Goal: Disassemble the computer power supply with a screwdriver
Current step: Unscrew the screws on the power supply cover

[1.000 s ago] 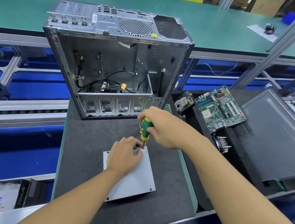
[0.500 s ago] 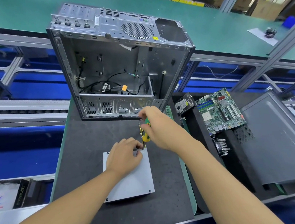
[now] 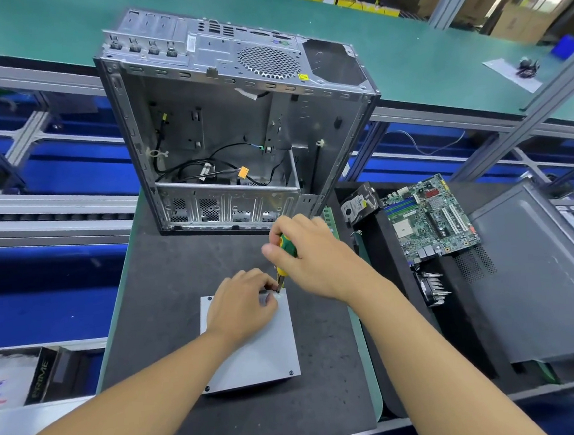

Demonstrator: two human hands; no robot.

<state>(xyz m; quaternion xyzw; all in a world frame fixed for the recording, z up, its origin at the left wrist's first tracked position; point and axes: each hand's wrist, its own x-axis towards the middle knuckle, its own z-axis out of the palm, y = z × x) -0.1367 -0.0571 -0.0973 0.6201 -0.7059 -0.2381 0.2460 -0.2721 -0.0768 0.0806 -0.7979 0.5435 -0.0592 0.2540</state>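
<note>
The grey power supply (image 3: 255,353) lies flat on the black mat, with dark screws showing in its near corners. My left hand (image 3: 241,303) rests on its far part, fingers curled beside the screwdriver tip at the far right corner. My right hand (image 3: 312,256) grips the green and yellow screwdriver (image 3: 286,251), which stands nearly upright with its tip on that far right corner.
An open, emptied computer case (image 3: 237,132) stands just beyond the power supply. To the right lie a hard drive (image 3: 360,204), a motherboard (image 3: 430,219), a heatsink (image 3: 432,288) and a grey side panel (image 3: 540,273). The black mat (image 3: 168,295) ends at a green edge on the left.
The right hand has turned a little on the screwdriver handle, covering more of it. The left hand and the power supply stay in place.
</note>
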